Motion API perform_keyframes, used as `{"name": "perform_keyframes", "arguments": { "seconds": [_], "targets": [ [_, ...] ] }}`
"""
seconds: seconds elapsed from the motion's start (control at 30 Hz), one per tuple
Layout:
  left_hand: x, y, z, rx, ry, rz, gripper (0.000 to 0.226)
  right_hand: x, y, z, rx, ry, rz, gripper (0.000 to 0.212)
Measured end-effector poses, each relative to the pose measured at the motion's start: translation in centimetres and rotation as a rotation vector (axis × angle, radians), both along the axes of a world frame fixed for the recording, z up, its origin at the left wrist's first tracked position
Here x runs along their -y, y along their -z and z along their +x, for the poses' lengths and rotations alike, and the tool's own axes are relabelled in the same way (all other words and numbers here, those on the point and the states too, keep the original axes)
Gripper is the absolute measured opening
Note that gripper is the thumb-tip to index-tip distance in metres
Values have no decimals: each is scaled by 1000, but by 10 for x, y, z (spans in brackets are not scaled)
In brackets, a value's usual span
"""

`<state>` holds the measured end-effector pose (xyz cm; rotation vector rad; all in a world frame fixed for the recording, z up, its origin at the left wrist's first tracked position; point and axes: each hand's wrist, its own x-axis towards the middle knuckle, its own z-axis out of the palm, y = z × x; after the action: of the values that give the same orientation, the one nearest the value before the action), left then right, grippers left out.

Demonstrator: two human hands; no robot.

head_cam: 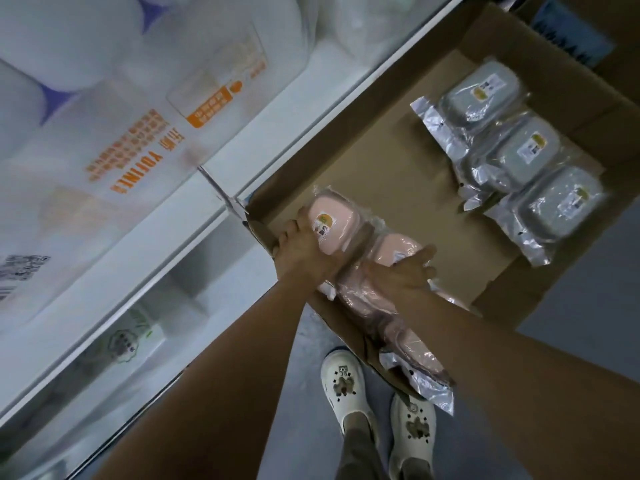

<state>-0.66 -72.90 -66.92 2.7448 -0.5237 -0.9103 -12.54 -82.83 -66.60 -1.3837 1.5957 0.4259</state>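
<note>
Upper pink pack (337, 223): a pink container sealed in clear film with a round label on top. It sits at the near left corner of the cardboard box (398, 174).
Middle pink pack (391, 252): it touches the upper pink pack on the side towards the person and is partly covered by the right hand.
Lower pink pack (412, 355): it is last in the same row and crosses the near wall of the box. Its silver film end points at the shoes.
Support of the row: the frame does not show whether the packs rest on the box or are lifted.
Left hand (304, 251): it grips the upper pink pack, with the fingers curled round its left edge.
Right hand (408, 271): it grips the middle pink pack, with the thumb on top and the fingers wrapped over the far side.
Grey packs (526, 152): three film-sealed grey containers lie in an overlapping row along the far right of the box floor, well apart from the pink row.
White shelf (242, 140): it stands just beside the left wall of the box.
Paper roll packs (104, 133): these are on the shelf, with orange print.
White shoes (343, 386): these stand on the grey floor (588, 271), near the lower pink pack.
</note>
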Motion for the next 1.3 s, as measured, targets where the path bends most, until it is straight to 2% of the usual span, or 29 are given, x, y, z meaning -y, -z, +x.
{"name": "perform_keyframes", "arguments": {
  "seconds": [0.13, 0.23, 0.43, 0.67, 0.8, 1.07, 1.23, 1.3],
  "targets": [
    [-11, -48, -10, -123, -226, -186, 105, 17, -40, -21, 142, -60, -80, 131],
    [-25, -93, -23, -188, -386, -320, 94, 22, -88, -31, 230, -147, -159, 121],
    [-69, -201, -65, -161, -441, -429, 84, 22, -205, -50, 378, -450, -251, 98],
    [-118, -356, -92, -29, -548, -649, 71, 7, -351, -56, 553, -764, -345, 109],
    [-165, -433, -119, 34, -664, -790, 70, -15, -422, -52, 696, -875, -312, 112],
    [-272, -545, -141, 233, -626, -738, 73, -87, -540, -24, 958, -1127, -369, 83],
    [-350, -601, -148, 403, -666, -724, 76, -151, -601, -1, 1024, -1309, -404, 86],
    [-383, -616, -147, 459, -736, -742, 82, -182, -623, 14, 1081, -1359, -402, 80]
  ]
}}
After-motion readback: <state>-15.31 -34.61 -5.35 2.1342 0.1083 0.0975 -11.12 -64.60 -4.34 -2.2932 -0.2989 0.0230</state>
